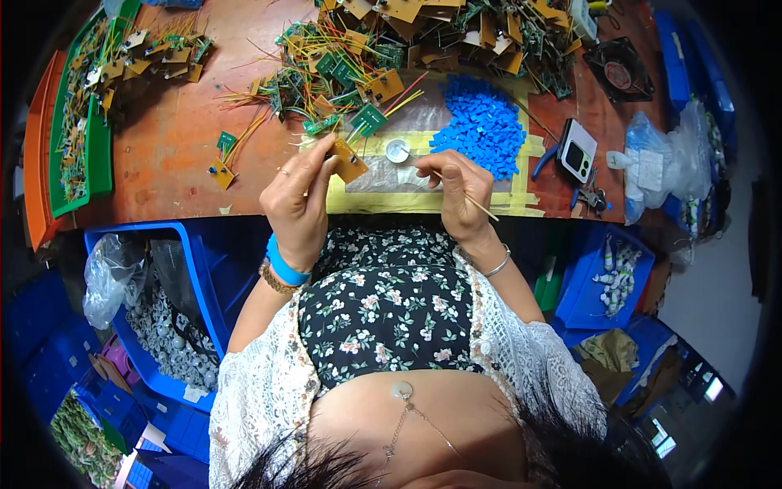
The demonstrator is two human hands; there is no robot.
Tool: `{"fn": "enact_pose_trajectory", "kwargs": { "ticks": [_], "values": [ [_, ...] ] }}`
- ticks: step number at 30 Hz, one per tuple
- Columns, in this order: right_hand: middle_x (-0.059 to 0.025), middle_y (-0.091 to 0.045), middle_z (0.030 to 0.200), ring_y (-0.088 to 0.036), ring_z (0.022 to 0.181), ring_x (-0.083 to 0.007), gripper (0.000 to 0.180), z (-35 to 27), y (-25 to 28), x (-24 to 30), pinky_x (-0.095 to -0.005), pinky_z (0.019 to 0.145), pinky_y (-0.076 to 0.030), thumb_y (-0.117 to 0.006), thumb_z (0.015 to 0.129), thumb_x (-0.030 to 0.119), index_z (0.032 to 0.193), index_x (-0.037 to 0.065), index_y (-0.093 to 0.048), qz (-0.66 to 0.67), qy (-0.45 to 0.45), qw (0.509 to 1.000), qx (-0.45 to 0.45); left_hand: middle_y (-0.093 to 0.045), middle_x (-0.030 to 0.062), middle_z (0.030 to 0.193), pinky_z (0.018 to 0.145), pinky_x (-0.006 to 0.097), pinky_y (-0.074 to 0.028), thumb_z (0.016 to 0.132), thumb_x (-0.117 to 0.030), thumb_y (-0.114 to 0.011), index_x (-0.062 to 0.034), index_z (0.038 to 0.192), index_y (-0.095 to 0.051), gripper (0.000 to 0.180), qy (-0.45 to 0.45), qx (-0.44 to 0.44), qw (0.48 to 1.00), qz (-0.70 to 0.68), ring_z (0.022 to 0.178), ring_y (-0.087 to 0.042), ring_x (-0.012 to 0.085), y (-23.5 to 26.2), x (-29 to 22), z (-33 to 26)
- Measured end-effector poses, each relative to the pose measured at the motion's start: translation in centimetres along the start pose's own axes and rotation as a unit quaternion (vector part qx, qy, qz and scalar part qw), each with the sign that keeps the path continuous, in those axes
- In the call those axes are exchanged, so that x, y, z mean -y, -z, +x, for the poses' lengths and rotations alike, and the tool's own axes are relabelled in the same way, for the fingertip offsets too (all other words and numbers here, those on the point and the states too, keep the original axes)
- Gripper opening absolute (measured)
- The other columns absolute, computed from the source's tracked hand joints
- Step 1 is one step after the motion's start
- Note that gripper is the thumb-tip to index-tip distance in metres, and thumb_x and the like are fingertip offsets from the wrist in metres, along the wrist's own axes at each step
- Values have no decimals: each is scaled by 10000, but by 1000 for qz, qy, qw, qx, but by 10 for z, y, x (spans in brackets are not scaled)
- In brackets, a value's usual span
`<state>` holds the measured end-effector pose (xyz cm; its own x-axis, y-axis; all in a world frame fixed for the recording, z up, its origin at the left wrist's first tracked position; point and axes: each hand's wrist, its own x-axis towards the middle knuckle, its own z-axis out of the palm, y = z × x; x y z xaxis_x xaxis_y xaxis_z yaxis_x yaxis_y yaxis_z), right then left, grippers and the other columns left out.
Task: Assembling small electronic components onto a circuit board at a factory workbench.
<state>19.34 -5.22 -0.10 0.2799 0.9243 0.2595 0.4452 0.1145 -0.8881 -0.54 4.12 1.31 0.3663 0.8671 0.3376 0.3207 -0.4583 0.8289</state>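
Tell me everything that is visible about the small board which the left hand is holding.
The small board is a flat, tan-brown piece, roughly rectangular, that looks like a circuit board. Thin yellow and green wires run from its upper edge toward the pile of similar boards behind. The left hand pinches it by its left edge between the fingertips, tilted, just above the yellow-taped mat on the wooden table. The right hand holds a thin stick near it, not touching. Finer details are too small to tell.

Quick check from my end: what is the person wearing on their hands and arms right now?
No gloves. The left hand has a ring, with a bright blue wristband and a brown beaded bracelet at the wrist. The right hand has a thin silver bangle. White lace sleeves cover both upper arms.
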Motion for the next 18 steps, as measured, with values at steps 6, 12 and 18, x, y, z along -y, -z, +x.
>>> {"fn": "enact_pose_trajectory", "kwargs": {
  "ticks": [6, 12, 18],
  "values": [
    [-110, -659, 816, -586, 642, -150, 698, -4, 6, 16, -251, 570, -429, -278, 1028, 528, 882, -34, -665, 136, 46, 989, -32, -698, 107, 885, 705, 251, -546, 882, 26, -648, 35, 1168, -647, 287, 220, 85, 958, -165, 799, -690, 151, -5, -4, -7],
    [-95, -670, 818, -593, 634, -144, 685, 3, -3, 26, -251, 563, -431, -280, 1024, 535, 907, -8, -681, 118, 46, 990, 54, -639, 85, 961, 770, 277, -585, 895, 7, -635, 50, 1273, -561, 388, 331, 141, 848, -389, 824, -683, 183, -6, -11, -4],
    [-96, -659, 820, -600, 670, -151, 632, 2, -7, 21, -260, 594, -467, -336, 1022, 510, 931, -5, -690, 109, 53, 991, 50, -634, 82, 957, 770, 271, -586, 899, 21, -619, 50, 1283, -553, 391, 333, 148, 846, -388, 830, -682, 179, -6, -15, -4]
  ]
}}
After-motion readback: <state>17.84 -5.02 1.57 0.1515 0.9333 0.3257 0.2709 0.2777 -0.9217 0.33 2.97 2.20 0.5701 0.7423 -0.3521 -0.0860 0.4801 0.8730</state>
